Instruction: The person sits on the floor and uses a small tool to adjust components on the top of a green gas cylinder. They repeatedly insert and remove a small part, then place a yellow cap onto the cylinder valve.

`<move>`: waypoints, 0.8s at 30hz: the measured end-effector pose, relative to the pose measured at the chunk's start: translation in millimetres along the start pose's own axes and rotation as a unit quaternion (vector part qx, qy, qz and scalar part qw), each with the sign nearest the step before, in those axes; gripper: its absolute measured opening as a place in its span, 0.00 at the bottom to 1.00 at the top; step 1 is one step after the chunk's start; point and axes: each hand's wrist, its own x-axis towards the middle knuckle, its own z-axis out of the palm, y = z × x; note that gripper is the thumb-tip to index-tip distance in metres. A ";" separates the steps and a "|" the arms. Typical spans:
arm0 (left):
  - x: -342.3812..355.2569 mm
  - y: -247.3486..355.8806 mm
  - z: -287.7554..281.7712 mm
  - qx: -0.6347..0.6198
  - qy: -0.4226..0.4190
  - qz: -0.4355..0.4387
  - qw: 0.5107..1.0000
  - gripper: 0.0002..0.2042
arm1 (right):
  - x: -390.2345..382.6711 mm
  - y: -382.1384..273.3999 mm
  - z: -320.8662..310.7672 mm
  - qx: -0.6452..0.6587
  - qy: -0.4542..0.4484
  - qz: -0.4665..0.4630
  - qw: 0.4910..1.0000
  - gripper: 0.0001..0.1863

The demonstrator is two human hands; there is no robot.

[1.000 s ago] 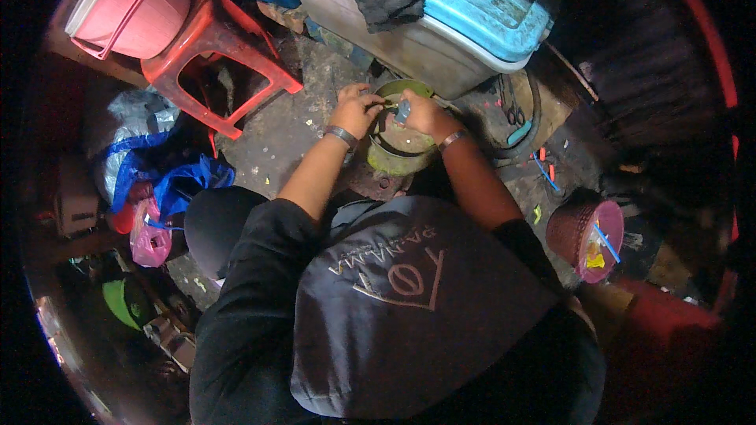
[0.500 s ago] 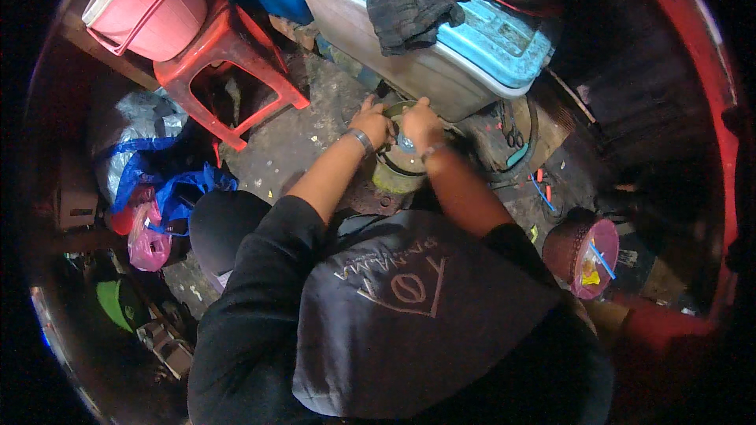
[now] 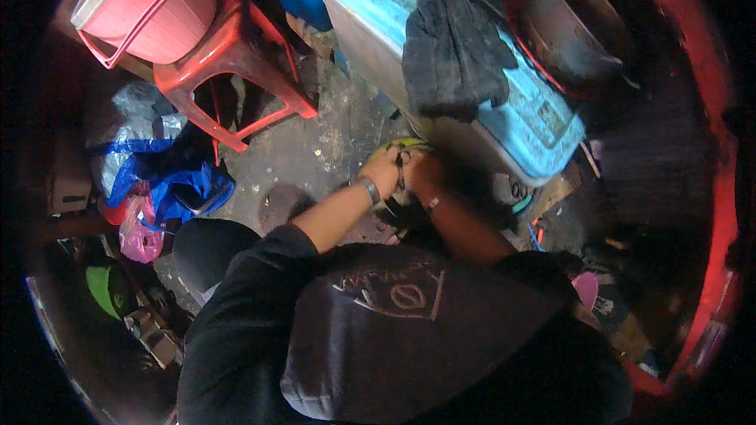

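A small yellow-green round metal vessel with a raised ring collar, apparently a gas cylinder (image 3: pixel 405 142), stands on the floor ahead of me. My left hand (image 3: pixel 382 173), a band at its wrist, has its fingers curled on the near left part of the collar. Close against it, my right hand (image 3: pixel 423 175) is closed over the top of the cylinder in deep shadow. A dark narrow piece shows between the two hands, but its kind is unclear. My right fingertips and most of the cylinder's body are hidden.
Ahead to the right stands a storage box with a blue lid (image 3: pixel 543 122), bearing a dark cloth (image 3: pixel 457 55) and a blackened pot (image 3: pixel 575 24). A red stool (image 3: pixel 224 27) holds a pink bucket (image 3: pixel 157 8). Plastic bags (image 3: pixel 185 189) lie left; scissors (image 3: pixel 518 189) lie near the box.
My view has shifted, so the storage box sits farther right. Both hands have drawn together over the cylinder's top, and shadow now covers the right hand and the cylinder's right side.
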 end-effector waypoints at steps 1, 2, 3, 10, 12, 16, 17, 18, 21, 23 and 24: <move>-4.9 1.1 1.4 0.032 0.014 0.046 0.998 0.11 | 0.0 0.0 -2.0 0.005 0.011 0.012 1.000 0.19; -8.9 3.3 3.2 0.065 0.030 0.091 0.993 0.11 | -0.6 -0.8 -3.7 0.057 0.048 0.011 0.997 0.22; -10.3 7.6 5.4 0.087 0.038 0.068 0.993 0.11 | -1.5 -0.3 -6.5 0.064 0.050 0.008 0.997 0.21; -18.6 28.3 2.2 0.114 0.033 -0.013 0.993 0.12 | 9.1 14.5 7.2 -0.033 -0.023 0.000 0.999 0.17; -18.8 32.6 -1.2 0.128 0.060 -0.008 0.990 0.12 | 13.9 31.8 22.2 0.050 0.035 -0.059 0.996 0.16; -32.7 34.9 -9.2 0.202 0.196 0.142 0.949 0.14 | -3.9 91.9 23.0 0.029 0.205 -0.278 0.938 0.17; -35.1 34.4 -12.4 0.179 0.191 0.187 0.947 0.15 | -17.6 106.6 15.5 0.142 0.179 -0.145 0.963 0.17; -38.1 33.2 -15.8 0.154 0.188 0.231 0.942 0.16 | -33.2 120.5 3.8 0.243 0.124 0.022 0.962 0.17; -40.4 36.5 -22.1 0.048 0.143 0.272 0.951 0.19 | -77.4 129.2 -26.8 0.224 0.134 0.100 0.960 0.16; -42.8 41.4 -24.8 -0.008 0.112 0.213 0.970 0.20 | -98.1 112.1 -40.1 0.215 0.103 0.044 0.970 0.15; -41.5 44.0 -27.7 0.017 0.122 0.216 0.969 0.18 | -103.0 97.8 -44.1 0.211 0.090 0.014 0.973 0.14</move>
